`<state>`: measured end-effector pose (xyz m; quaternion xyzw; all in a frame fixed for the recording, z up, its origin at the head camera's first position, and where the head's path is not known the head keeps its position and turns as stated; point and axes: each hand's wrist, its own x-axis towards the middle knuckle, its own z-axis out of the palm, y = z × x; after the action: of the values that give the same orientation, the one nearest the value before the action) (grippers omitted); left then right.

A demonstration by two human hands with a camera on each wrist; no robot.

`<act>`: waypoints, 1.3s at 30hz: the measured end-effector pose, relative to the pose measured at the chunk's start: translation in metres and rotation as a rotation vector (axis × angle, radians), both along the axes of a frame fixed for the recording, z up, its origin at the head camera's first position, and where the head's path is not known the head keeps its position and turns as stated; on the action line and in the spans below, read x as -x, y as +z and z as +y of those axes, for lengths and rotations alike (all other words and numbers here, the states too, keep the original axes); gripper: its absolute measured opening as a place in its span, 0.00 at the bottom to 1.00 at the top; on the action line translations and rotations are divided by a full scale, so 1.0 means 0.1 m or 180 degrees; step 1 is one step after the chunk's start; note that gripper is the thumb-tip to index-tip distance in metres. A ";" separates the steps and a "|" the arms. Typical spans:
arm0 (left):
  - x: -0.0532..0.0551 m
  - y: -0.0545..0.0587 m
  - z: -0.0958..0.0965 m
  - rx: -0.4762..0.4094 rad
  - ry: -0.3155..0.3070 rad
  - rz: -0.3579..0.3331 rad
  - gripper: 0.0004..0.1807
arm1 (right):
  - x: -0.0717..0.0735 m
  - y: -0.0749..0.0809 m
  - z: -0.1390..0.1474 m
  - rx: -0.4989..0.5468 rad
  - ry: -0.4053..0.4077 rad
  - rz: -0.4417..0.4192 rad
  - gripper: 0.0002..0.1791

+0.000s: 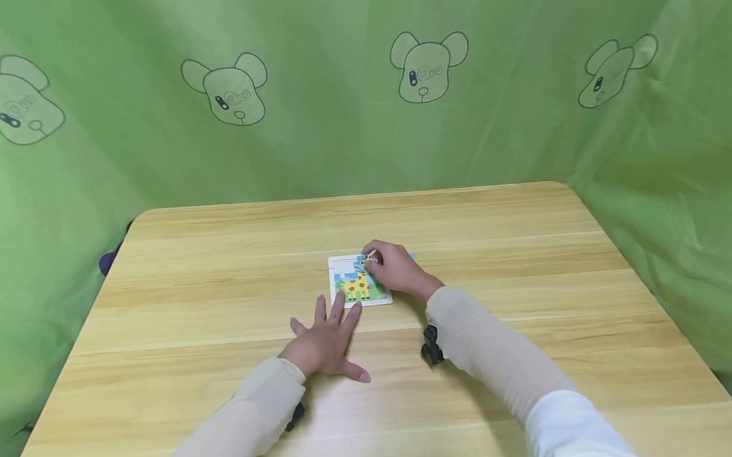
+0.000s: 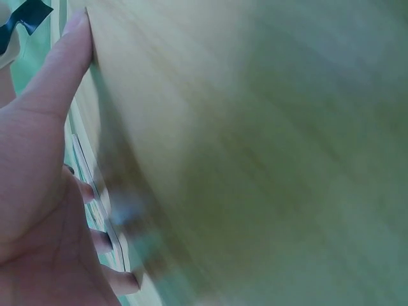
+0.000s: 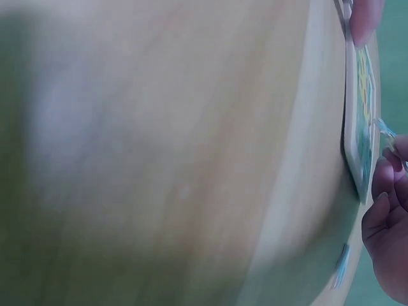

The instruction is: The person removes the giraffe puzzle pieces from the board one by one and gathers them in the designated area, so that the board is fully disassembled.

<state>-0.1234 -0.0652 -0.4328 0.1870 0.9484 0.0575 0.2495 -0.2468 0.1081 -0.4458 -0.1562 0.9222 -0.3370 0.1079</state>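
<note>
A small jigsaw puzzle with a yellow, spotted giraffe lies in a white-rimmed tray on the table. My right hand pinches a blue-and-yellow puzzle piece over the tray's upper part; in the right wrist view the piece is tilted above the board. At the tray's near edge my left hand lies with fingers spread, some fingertips touching the rim. The left wrist view shows its straight thumb and the tray's edge. The right fingers hide part of the pinched piece.
Another blue puzzle piece lies on the table beside the tray, mostly behind the right hand in the head view. The light wooden table has green curtains printed with animal heads behind and at its sides.
</note>
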 end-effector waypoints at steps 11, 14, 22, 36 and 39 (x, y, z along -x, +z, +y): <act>0.00 0.01 0.00 -0.0013 -0.0001 0.0009 0.68 | -0.02 0.04 0.22 0.0085 -0.0043 0.0161 0.14; -0.01 0.00 0.00 -0.0028 -0.0013 0.0042 0.68 | -0.02 0.06 0.31 0.0144 -0.0143 0.0189 0.14; -0.01 -0.02 0.01 -0.0045 -0.0014 0.0041 0.68 | -0.01 0.10 0.62 0.0263 -0.0372 0.0032 0.13; -0.01 0.04 0.01 -0.0005 0.0016 -0.0040 0.68 | -0.03 0.12 1.15 0.0289 -0.0500 -0.0058 0.15; -0.02 0.03 0.03 0.0014 0.0004 -0.0053 0.68 | -0.02 0.10 1.24 0.0234 -0.0532 -0.0084 0.15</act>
<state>-0.1218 -0.0625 -0.4298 0.1854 0.9465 0.0571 0.2578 -0.2451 0.2322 -0.4360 -0.0782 0.9175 -0.3805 0.0857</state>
